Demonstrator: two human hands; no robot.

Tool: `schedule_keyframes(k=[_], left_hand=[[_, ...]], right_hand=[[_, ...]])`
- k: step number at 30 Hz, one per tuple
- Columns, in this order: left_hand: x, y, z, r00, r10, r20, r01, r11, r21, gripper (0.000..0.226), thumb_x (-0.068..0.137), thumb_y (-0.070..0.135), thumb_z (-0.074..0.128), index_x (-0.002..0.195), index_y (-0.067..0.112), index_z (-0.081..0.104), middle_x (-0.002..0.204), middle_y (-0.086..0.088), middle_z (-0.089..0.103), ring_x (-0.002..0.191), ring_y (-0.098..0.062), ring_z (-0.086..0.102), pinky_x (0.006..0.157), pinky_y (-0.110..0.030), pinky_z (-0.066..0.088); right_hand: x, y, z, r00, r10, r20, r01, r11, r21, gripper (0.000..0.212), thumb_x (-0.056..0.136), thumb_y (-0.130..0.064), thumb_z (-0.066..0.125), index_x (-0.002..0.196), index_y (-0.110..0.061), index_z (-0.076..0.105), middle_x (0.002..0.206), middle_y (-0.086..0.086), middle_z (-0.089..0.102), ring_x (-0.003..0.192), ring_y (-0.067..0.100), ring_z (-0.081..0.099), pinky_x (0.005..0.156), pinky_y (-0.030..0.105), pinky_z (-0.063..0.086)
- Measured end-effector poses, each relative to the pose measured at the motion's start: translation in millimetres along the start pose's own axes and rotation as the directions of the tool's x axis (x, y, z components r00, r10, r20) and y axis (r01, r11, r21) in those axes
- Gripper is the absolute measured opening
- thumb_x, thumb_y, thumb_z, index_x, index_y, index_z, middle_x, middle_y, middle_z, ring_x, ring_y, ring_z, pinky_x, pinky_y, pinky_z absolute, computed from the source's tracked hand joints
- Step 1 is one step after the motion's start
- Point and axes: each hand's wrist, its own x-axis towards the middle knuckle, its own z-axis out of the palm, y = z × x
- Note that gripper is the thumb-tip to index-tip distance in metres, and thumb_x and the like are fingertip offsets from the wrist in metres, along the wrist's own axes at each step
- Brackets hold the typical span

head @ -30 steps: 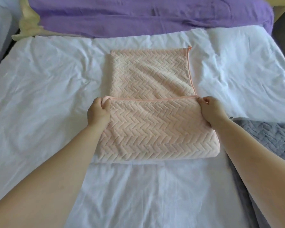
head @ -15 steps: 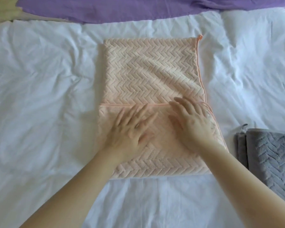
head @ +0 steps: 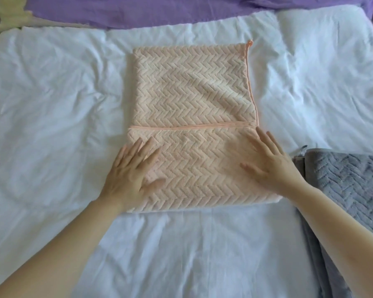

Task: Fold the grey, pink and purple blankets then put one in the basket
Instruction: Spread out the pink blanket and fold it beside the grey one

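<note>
The fingers (head: pixel 139 148) of the left hand (head: pixel 130 176) are straight and spread, lying flat on the pink blanket (head: pixel 192 93). Those of the right hand (head: pixel 270 166) are also straight and a little fanned, and neither hand grips anything. Both palms lie on the folded-over near flap of the blanket, the left toward its 8 o'clock corner and the right toward its 4 o'clock side. The right fingertips nearly reach the flap's hemmed edge. The rest of the blanket runs away from the fingers toward 12 o'clock, flat on the white bedcover (head: pixel 52 100) in the middle of the view.

The left hand is slightly blurred, so it may be pressing down or only resting. The flap and the hands hide the layers beneath them.

The grey blanket (head: pixel 351 181) lies at 4 o'clock, just beside the pink one. The right forearm (head: pixel 332 214) crosses it and the right edge of the view cuts it off. The purple blanket (head: pixel 181 11) stretches across 12 o'clock, cut by the top edge. At 11 o'clock is a pale yellow cloth (head: pixel 8 20), too little of it in view to tell what it is.
</note>
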Motion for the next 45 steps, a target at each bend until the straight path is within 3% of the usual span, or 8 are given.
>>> schedule_keyframes(k=[5, 14, 18, 24, 30, 34, 39, 45], left_hand=[[-53.6, 1.3, 7.6, 0.986, 0.154, 0.055, -0.162, 0.97, 0.181, 0.089, 0.078, 0.073, 0.047, 0.15, 0.029, 0.021, 0.158, -0.006, 0.021, 0.146, -0.026, 0.019, 0.115, -0.05, 0.019], [-53.2, 12.5, 10.1, 0.997, 0.068, 0.032, -0.073, 0.979, 0.191, 0.076, 0.081, 0.009, 0.069, 0.147, 0.01, 0.031, 0.155, -0.011, 0.025, 0.143, -0.027, 0.024, 0.116, -0.038, 0.023], [-65.7, 13.9, -11.1, 0.995, 0.024, 0.098, -0.022, 0.999, -0.028, 0.081, 0.085, 0.009, 0.064, 0.151, 0.022, 0.018, 0.157, 0.001, 0.023, 0.144, -0.018, 0.024, 0.109, -0.023, 0.026], [-107.2, 15.6, -69.0, 0.965, -0.165, 0.203, 0.229, 0.909, -0.349, 0.058, 0.074, 0.016, 0.074, 0.125, 0.039, 0.058, 0.119, 0.008, 0.066, 0.105, -0.01, 0.061, 0.081, -0.019, 0.042], [-106.1, 14.9, -133.7, 0.921, -0.061, 0.386, 0.329, 0.655, -0.681, 0.028, 0.057, 0.022, 0.079, 0.085, 0.024, 0.075, 0.09, -0.011, 0.071, 0.08, -0.008, 0.066, 0.068, -0.017, 0.05], [-70.6, -4.5, -129.3, 0.896, -0.055, 0.441, 0.426, 0.382, -0.82, 0.049, 0.06, 0.038, 0.071, 0.1, 0.011, 0.074, 0.106, -0.016, 0.07, 0.102, -0.027, 0.065, 0.088, -0.034, 0.048], [-16.5, -17.0, -66.4, 0.872, -0.293, 0.392, 0.399, -0.036, -0.916, 0.056, 0.073, 0.065, 0.064, 0.115, 0.03, 0.069, 0.12, 0.0, 0.068, 0.114, -0.017, 0.062, 0.102, -0.04, 0.042], [-23.3, -15.6, 4.0, 0.787, -0.411, 0.461, 0.512, 0.017, -0.859, 0.059, 0.06, 0.057, 0.074, 0.106, 0.02, 0.068, 0.104, 0.0, 0.074, 0.097, -0.015, 0.069, 0.081, -0.031, 0.056]], right_hand=[[-56.4, 8.8, 8.9, 0.988, -0.125, 0.093, 0.136, 0.984, -0.118, 0.117, 0.051, -0.079, 0.068, 0.148, -0.043, 0.012, 0.162, -0.004, -0.004, 0.147, 0.034, 0.008, 0.113, 0.059, 0.017], [-72.5, 0.0, 13.3, 0.956, -0.287, -0.057, 0.231, 0.859, -0.456, 0.069, 0.077, -0.018, 0.075, 0.14, -0.018, 0.048, 0.141, 0.002, 0.052, 0.137, 0.027, 0.039, 0.115, 0.053, 0.02], [-94.7, -11.6, -3.4, 0.967, -0.253, -0.022, 0.224, 0.89, -0.397, 0.053, 0.088, -0.021, 0.061, 0.14, -0.024, 0.048, 0.141, -0.008, 0.052, 0.142, 0.017, 0.031, 0.118, 0.042, 0.003], [-140.6, -36.2, -49.5, 0.981, -0.182, 0.067, 0.19, 0.969, -0.159, 0.031, 0.08, -0.018, 0.064, 0.111, -0.02, 0.067, 0.118, -0.005, 0.068, 0.135, 0.009, 0.041, 0.117, 0.03, 0.006], [-148.5, -59.6, -121.1, 0.941, 0.033, 0.336, -0.114, 0.968, 0.225, 0.027, 0.061, -0.034, 0.068, 0.083, -0.019, 0.071, 0.085, 0.007, 0.069, 0.086, 0.024, 0.065, 0.077, 0.039, 0.051], [-115.8, -46.3, -125.6, 0.955, 0.041, 0.293, -0.23, 0.726, 0.648, 0.037, 0.064, -0.019, 0.075, 0.101, -0.013, 0.071, 0.102, 0.009, 0.073, 0.092, 0.019, 0.07, 0.072, 0.021, 0.054], [-63.5, -18.3, -59.0, 0.95, 0.207, 0.234, -0.271, 0.172, 0.947, 0.048, 0.089, -0.045, 0.056, 0.127, -0.017, 0.06, 0.125, 0.007, 0.065, 0.113, 0.022, 0.063, 0.098, 0.042, 0.043], [-69.7, -3.1, 12.9, 0.878, 0.419, 0.233, -0.341, 0.205, 0.917, 0.061, 0.07, -0.037, 0.077, 0.121, -0.009, 0.061, 0.103, 0.007, 0.074, 0.093, 0.021, 0.071, 0.07, 0.03, 0.057]])
